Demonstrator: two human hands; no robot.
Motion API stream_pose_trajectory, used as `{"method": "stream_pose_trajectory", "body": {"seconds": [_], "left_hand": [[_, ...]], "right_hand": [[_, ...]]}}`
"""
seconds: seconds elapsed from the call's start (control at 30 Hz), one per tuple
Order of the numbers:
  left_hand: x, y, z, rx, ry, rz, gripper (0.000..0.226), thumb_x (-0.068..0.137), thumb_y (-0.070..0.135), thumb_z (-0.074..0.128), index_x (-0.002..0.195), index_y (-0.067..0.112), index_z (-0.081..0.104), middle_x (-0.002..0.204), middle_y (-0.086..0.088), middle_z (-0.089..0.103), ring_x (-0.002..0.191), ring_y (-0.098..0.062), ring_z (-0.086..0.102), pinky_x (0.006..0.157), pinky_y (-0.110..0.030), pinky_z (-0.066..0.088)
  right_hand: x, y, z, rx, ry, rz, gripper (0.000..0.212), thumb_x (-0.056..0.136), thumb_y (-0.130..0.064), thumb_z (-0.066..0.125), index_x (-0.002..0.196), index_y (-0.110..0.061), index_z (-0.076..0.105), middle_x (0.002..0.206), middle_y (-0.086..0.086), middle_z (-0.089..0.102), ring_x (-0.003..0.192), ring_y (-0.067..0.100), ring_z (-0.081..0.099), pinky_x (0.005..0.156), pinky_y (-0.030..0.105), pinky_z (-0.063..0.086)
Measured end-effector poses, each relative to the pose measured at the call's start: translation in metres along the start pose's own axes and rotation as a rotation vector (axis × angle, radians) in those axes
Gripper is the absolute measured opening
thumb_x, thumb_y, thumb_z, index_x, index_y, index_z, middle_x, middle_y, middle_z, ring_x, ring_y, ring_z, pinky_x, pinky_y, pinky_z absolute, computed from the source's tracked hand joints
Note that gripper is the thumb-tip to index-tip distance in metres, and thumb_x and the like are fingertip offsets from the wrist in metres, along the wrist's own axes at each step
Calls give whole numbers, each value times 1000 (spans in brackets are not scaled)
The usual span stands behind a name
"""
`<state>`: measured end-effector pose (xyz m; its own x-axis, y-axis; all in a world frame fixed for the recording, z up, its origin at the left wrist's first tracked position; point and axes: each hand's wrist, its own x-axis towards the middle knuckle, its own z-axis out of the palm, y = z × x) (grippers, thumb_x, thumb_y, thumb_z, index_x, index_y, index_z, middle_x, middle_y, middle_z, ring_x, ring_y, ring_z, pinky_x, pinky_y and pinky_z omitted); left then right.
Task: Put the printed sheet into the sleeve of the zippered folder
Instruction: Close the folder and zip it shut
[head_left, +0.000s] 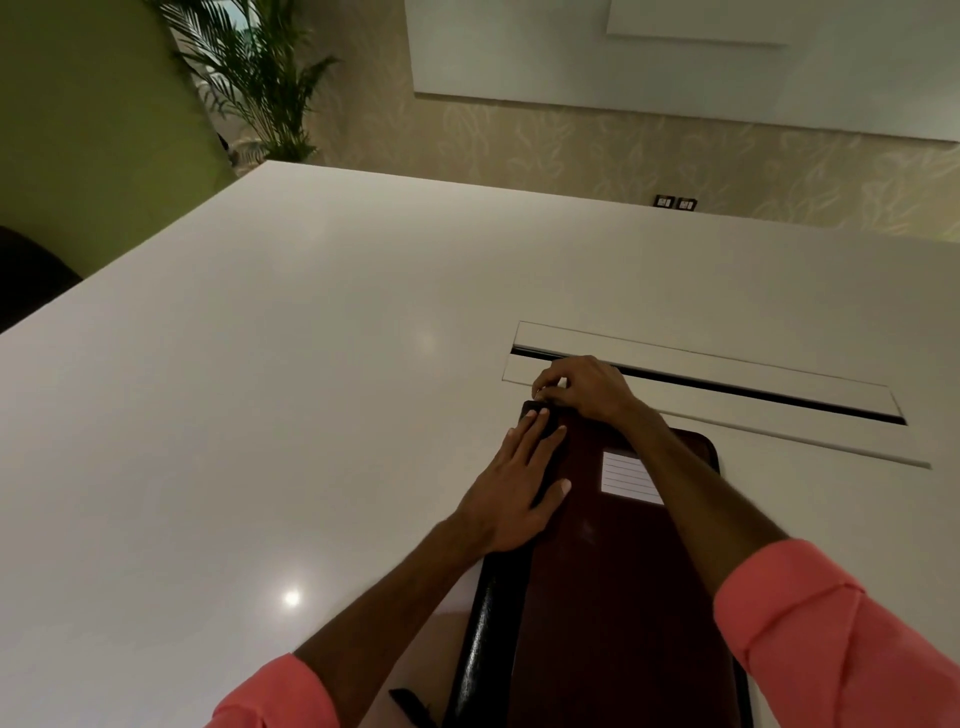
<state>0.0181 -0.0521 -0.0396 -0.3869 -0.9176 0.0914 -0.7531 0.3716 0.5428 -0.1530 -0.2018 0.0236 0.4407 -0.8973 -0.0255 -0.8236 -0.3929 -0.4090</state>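
Observation:
A dark brown zippered folder lies closed on the white table, its long side running away from me. A small lined white label sits on its cover. My left hand lies flat on the folder's left side near the far corner, fingers spread. At the far left corner, my right hand has its fingers pinched together on what looks like the zipper pull. No printed sheet is visible.
A long cable slot with white flaps is set into the table just beyond the folder. A black strap sticks out at the folder's near left. A potted palm stands past the table's far left corner.

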Motion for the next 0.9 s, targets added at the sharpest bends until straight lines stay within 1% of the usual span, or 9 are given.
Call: {"method": "stream_pose_trajectory", "body": {"seconds": [0.13, 0.27, 0.37, 0.43, 0.53, 0.67, 0.77, 0.83, 0.9], "left_hand": [[0, 1, -1, 8, -13, -4, 73, 114, 55, 36, 175, 22, 13, 184, 0, -3, 171, -18, -10, 140, -49, 13], [0, 1, 0, 13, 9, -3, 73, 113, 57, 36, 174, 24, 14, 184, 2, 0, 171, -17, -7, 139, -49, 16], [1, 1, 0, 11, 25, -12, 73, 111, 59, 37, 173, 26, 17, 184, 3, 4, 171, -16, -4, 139, -47, 19], [1, 0, 0, 9, 33, -14, 73, 111, 59, 38, 173, 26, 19, 184, 4, 5, 171, -14, -3, 139, -46, 18], [2, 0, -1, 15, 25, -22, 73, 111, 59, 40, 173, 27, 20, 184, 5, 5, 171, -14, -3, 140, -44, 14], [3, 7, -9, 60, -12, -48, 69, 111, 55, 40, 172, 28, 22, 183, 4, 6, 171, -16, 0, 140, -45, 10], [3, 19, -16, 123, 8, -56, 59, 115, 45, 36, 169, 24, 28, 182, -1, 13, 171, -21, 5, 140, -44, 9], [6, 28, -22, 186, 52, -60, 58, 117, 41, 31, 170, 18, 29, 182, -5, 12, 171, -22, -1, 140, -44, 6], [6, 40, -26, 243, 78, -64, 62, 117, 42, 27, 172, 15, 22, 184, -6, 2, 171, -21, -9, 140, -44, 2]], "right_hand": [[2, -2, -1, -3, -35, -14, 14, 99, -38, 71, 105, -33, 83, 102, -21, 69, 97, 8, 64, 76, 28, 43], [-5, -10, 3, 43, -3, 59, 19, 100, -40, 70, 112, -32, 81, 112, -13, 77, 99, 8, 65, 89, 38, 57], [-22, -17, 9, 137, 142, 164, 22, 101, -42, 68, 118, -35, 78, 114, -16, 77, 102, 9, 69, 90, 36, 56], [-39, -21, 16, 167, 271, 218, 21, 104, -33, 63, 119, -31, 78, 117, -15, 78, 104, 11, 72, 92, 35, 56], [-72, -17, 26, 125, 390, 235, 25, 106, -21, 61, 126, -25, 76, 127, -9, 77, 116, 15, 70, 107, 43, 49], [-120, -9, 34, 55, 474, 288, 36, 106, -23, 62, 141, -21, 68, 145, -1, 69, 139, 18, 60, 121, 46, 39], [-153, -9, 36, -3, 459, 396, 49, 109, -31, 56, 157, -20, 53, 164, 2, 51, 157, 20, 40, 132, 49, 23], [-169, -9, 35, -39, 437, 438, 54, 112, -36, 49, 163, -20, 43, 172, 1, 38, 163, 18, 26, 135, 50, 13], [-183, -10, 34, -95, 412, 459, 56, 114, -38, 42, 166, -19, 36, 176, 1, 30, 166, 18, 18, 135, 51, 8]]}}
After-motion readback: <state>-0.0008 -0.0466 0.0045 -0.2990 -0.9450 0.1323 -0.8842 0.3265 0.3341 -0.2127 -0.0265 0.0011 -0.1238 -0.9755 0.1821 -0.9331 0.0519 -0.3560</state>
